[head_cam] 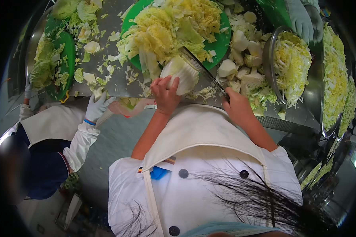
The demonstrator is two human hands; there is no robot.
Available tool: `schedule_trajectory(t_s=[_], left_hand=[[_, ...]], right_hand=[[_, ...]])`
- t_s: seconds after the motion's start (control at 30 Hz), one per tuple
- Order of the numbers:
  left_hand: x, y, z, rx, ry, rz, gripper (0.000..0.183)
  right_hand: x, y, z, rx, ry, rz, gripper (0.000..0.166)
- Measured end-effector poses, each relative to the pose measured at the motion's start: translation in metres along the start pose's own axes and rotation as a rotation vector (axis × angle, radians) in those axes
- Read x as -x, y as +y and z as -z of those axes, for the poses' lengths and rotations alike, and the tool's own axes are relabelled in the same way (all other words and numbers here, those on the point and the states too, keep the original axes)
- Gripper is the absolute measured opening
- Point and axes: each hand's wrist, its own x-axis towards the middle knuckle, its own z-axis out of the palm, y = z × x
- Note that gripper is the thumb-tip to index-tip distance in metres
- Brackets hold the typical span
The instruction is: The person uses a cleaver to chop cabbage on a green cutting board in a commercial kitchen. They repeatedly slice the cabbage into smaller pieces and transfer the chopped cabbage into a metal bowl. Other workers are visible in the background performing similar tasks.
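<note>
My left hand (167,94) grips the near end of a napa cabbage piece (181,75), its white stem side facing up. In my right hand (238,106) is the handle of a dark-bladed kitchen knife (203,69). The blade slants up and left along the right side of the cabbage, its tip near the far leaves. I cannot tell whether the edge is cutting in. Beyond lies a round green cutting board (225,34), largely covered by loose yellow-green cabbage leaves (157,31).
Cut-off cabbage cores (244,59) lie right of the board. A metal bowl (270,63) of shredded cabbage (292,68) stands farther right. At left, a gloved co-worker (44,142) works by another green board (66,63). Gloved hands (304,25) show at upper right.
</note>
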Motion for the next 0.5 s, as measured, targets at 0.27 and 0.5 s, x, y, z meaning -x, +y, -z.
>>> schedule_trajectory(t_s=[0.27, 0.5], left_hand=[[-0.004, 0.004, -0.009, -0.012, 0.002, 0.037, 0.058], [0.005, 0.008, -0.014, -0.016, 0.061, 0.047, 0.059]], right_hand=[[-0.022, 0.007, -0.021, 0.097, -0.038, 0.058, 0.014], [-0.032, -0.021, -0.006, 0.186, -0.113, 0.084, 0.011]])
